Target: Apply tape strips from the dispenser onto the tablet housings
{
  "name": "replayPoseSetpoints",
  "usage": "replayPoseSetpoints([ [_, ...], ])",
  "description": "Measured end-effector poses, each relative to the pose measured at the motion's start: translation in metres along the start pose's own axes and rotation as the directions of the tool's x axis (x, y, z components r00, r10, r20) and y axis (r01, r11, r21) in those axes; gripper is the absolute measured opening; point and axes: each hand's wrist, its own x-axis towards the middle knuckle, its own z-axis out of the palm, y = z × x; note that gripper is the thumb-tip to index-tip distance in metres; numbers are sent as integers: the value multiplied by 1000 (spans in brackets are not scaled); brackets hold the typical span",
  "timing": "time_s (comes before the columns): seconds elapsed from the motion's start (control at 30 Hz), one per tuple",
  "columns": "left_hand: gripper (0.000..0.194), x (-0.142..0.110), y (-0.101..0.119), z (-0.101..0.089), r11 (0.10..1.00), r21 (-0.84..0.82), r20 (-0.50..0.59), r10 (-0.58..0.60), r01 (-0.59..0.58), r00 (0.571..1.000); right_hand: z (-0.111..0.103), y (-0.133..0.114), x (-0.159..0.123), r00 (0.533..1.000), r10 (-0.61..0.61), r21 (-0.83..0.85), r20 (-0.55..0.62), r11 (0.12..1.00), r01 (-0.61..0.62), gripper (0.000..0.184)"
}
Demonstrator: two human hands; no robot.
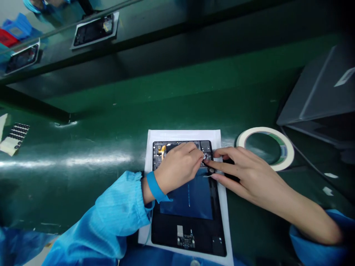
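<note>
Green counter [111,122]: both hands, left hand [177,168] and right hand [244,171], pinch narrowly at an opened tablet [191,225] beside a tape roll [285,147].

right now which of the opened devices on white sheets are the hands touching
The nearest opened black tablet, on the white sheet beside the tape roll. Both hands, left and right, rest on it; the two far ones lie untouched.

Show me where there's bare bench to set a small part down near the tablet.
Bare green bench lies left of the white sheet, up to the sticker card. Right side is crowded: tape roll, grey box. Both hands, left and right, cover the open tablet top.
</note>
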Motion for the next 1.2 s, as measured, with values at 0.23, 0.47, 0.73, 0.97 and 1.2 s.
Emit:
replayPoseSetpoints([
  [0.23,20,0,1,0,1000,14,-11,2,-2,1000,1,-3,-1,1000,18,42,13,999,-19,30],
  [0.47,19,-1,1,0,1000,27,-16,10,-10,1000,3,-7,3,999,51,21,11,998,-51,28],
  [0.73,18,2,-3,3,1000,-3,-36,6,-6,999,2,-3,4,986,31,84,-161,996,-17,20],
  [0.97,17,2,-4,5,1000,-25,-64,-11,10,998,11,-4,14,938,-15,-236,-347,969,-72,12],
  [1.2,15,3,-5,4,999,-41,-66,-6,4,998,12,-5,20,945,-46,-334,-324,940,-69,8],
])
